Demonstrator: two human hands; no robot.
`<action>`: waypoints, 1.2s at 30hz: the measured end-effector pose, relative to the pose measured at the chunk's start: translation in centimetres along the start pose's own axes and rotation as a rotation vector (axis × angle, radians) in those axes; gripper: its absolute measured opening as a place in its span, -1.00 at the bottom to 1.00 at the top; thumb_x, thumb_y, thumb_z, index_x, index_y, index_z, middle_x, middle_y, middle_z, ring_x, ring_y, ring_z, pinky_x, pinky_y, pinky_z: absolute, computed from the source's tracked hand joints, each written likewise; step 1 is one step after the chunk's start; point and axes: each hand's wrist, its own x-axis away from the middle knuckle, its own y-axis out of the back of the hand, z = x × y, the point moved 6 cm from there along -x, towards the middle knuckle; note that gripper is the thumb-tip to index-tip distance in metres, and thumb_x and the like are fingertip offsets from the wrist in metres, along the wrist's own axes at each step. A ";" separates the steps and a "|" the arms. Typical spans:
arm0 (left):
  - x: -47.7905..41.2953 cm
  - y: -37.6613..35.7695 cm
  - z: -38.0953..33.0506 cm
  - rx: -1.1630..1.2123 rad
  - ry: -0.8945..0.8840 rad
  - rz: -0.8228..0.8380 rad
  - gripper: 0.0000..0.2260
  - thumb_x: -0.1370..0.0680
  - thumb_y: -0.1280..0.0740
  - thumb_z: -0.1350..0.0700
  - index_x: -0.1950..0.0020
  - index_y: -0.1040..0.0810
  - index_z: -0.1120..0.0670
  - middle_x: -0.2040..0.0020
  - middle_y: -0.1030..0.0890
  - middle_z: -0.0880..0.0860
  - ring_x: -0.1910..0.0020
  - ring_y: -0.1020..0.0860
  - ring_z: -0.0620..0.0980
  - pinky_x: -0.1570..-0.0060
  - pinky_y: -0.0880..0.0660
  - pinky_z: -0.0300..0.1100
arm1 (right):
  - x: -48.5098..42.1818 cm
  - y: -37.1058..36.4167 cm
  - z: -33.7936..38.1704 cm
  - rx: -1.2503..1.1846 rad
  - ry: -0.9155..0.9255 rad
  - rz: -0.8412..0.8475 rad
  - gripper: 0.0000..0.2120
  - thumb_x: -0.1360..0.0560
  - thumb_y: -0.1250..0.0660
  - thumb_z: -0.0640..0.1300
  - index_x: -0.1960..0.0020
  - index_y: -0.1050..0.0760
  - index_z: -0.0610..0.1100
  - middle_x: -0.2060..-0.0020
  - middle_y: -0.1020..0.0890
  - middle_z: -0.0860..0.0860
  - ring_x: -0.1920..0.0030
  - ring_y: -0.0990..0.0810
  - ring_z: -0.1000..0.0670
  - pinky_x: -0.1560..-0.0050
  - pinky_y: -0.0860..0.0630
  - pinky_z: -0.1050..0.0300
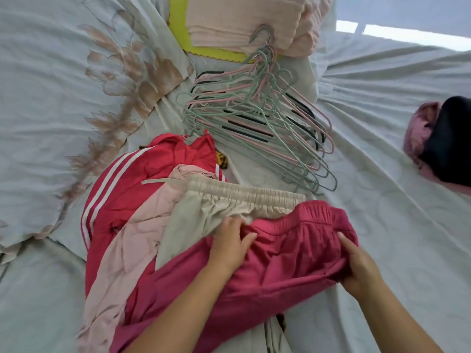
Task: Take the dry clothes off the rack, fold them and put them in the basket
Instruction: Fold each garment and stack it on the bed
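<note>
On the bed (pixel 395 212), just on the near side of the hangers (pixel 254 123): pink trousers (pixel 280 256) held at the waistband.

Hazard: the pink trousers lie on top of the loose pile of clothes (pixel 122 200), which reaches up to the hangers. Lifting may drag the cream trousers (pixel 224 202) underneath along, and a fold made on this uneven heap would likely come out crooked. The fabric is soft, creased and bunched at the elastic waistband, with the legs trailing away from the hangers. Left hand (pixel 230 243) and right hand (pixel 356 263): each grip is clamped on waistband fabric, one at either end.
</note>
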 end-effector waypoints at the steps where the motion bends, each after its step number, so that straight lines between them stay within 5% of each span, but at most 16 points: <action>1: -0.8 0.2 0.4 -0.067 0.037 -0.031 -0.57 -0.46 -0.39 -0.06 -0.19 -0.46 0.19 -0.16 -0.46 0.11 -0.18 -0.43 0.06 -0.24 -0.35 -0.10 | 0.2 0.7 -0.1 -0.032 0.016 -0.020 -0.77 -0.54 -0.27 -0.15 -0.17 -0.51 -0.17 0.28 -0.70 -0.06 0.30 -0.69 -0.02 0.23 -0.62 -0.09; 4: -1.5 -1.9 1.3 0.259 0.405 0.243 -0.40 -0.47 -0.35 -0.18 -0.27 -0.45 0.28 -0.20 -0.54 0.26 -0.16 -0.52 0.16 -0.11 -0.46 -0.06 | 1.0 2.8 -0.1 -0.142 0.080 -0.035 -0.87 -0.55 -0.23 -0.21 -0.05 -0.52 -0.15 0.31 -0.70 -0.05 0.33 -0.68 0.01 0.31 -0.63 0.00; 7: -0.8 -3.3 0.0 0.683 0.602 0.384 -0.62 -0.50 -0.38 0.01 -0.20 -0.53 0.24 0.07 -0.62 0.14 0.15 -0.57 0.05 0.17 -0.51 -0.18 | 2.6 4.8 0.9 -0.173 0.153 -0.046 -0.86 -0.56 -0.21 -0.19 -0.03 -0.53 -0.13 0.27 -0.70 -0.04 0.28 -0.69 0.02 0.29 -0.64 0.05; 10: -2.2 -1.2 -1.5 0.563 0.330 0.140 -0.85 -0.48 -0.40 0.19 -0.02 -0.55 0.19 0.16 -0.56 0.08 0.17 -0.50 0.01 0.17 -0.43 -0.22 | 4.2 7.0 2.6 -0.170 0.208 -0.055 -0.75 -0.57 -0.21 -0.16 0.14 -0.65 -0.13 0.25 -0.70 -0.04 0.27 -0.69 0.02 0.35 -0.62 0.12; 15: -1.1 3.9 -5.8 0.354 0.056 -0.107 -0.78 -0.44 -0.40 0.28 -0.08 -0.56 0.19 0.25 -0.52 0.04 0.17 -0.46 -0.02 0.16 -0.35 -0.25 | 8.4 8.5 6.7 -0.145 0.330 0.036 -0.70 -0.57 -0.20 -0.12 0.17 -0.69 -0.04 0.14 -0.70 0.01 0.17 -0.69 0.05 0.16 -0.63 0.09; 19: 3.0 6.0 -10.1 0.386 -0.078 -0.021 -0.86 -0.47 -0.33 0.37 0.03 -0.60 0.21 0.18 -0.61 0.08 0.23 -0.49 -0.09 0.32 -0.35 -0.48 | 14.3 8.8 10.8 -0.118 0.434 0.128 -0.68 -0.58 -0.17 -0.10 0.13 -0.69 -0.01 0.11 -0.70 0.01 0.12 -0.68 0.05 0.09 -0.61 0.07; 23: 8.3 8.4 -14.8 0.604 -0.137 0.072 -0.77 -0.54 -0.18 0.38 0.14 -0.44 0.06 0.24 -0.50 0.06 0.31 -0.42 -0.09 0.36 -0.38 -0.36 | 21.5 9.9 14.7 -0.092 0.505 0.164 -0.75 -0.55 -0.21 -0.11 0.07 -0.67 -0.13 0.10 -0.70 -0.02 0.14 -0.69 0.05 0.11 -0.62 0.07; 28: 17.7 11.3 -21.0 0.827 -0.197 0.278 -0.78 -0.52 -0.09 0.42 0.11 -0.39 0.12 0.28 -0.50 0.10 0.45 -0.50 -0.12 0.45 -0.46 -0.32 | 32.7 12.3 17.6 -0.063 0.598 0.213 -0.79 -0.33 -0.37 -0.06 0.14 -0.68 -0.15 0.19 -0.71 -0.06 0.24 -0.69 0.03 0.33 -0.62 0.15; 30: 21.4 12.7 -23.3 0.966 -0.256 0.391 -0.81 -0.44 -0.25 0.42 0.03 -0.43 0.19 0.18 -0.55 0.15 0.36 -0.59 -0.07 0.34 -0.56 -0.25 | 36.9 13.6 18.6 -0.075 0.635 0.214 -0.78 -0.34 -0.38 -0.10 0.05 -0.63 -0.16 0.20 -0.71 -0.05 0.25 -0.69 0.04 0.33 -0.62 0.17; 33: 26.8 14.6 -26.8 1.031 -0.328 0.582 -0.45 -0.18 -0.60 0.18 -0.12 -0.55 0.28 -0.03 -0.62 0.25 0.10 -0.65 0.08 0.13 -0.61 -0.11 | 42.8 15.2 20.2 -0.052 0.686 0.224 -0.65 -0.28 -0.42 -0.08 -0.04 -0.57 -0.18 0.16 -0.71 -0.06 0.20 -0.68 0.02 0.21 -0.62 0.13; 36: 31.0 16.9 -29.9 1.048 -0.281 0.542 -0.51 -0.32 -0.51 0.04 -0.16 -0.57 0.26 -0.14 -0.59 0.25 0.06 -0.65 0.07 0.06 -0.61 -0.04 | 48.6 16.6 22.5 -0.027 0.782 0.229 -0.73 -0.49 -0.30 -0.11 -0.13 -0.53 -0.21 0.03 -0.66 -0.09 0.03 -0.63 -0.03 0.06 -0.51 0.09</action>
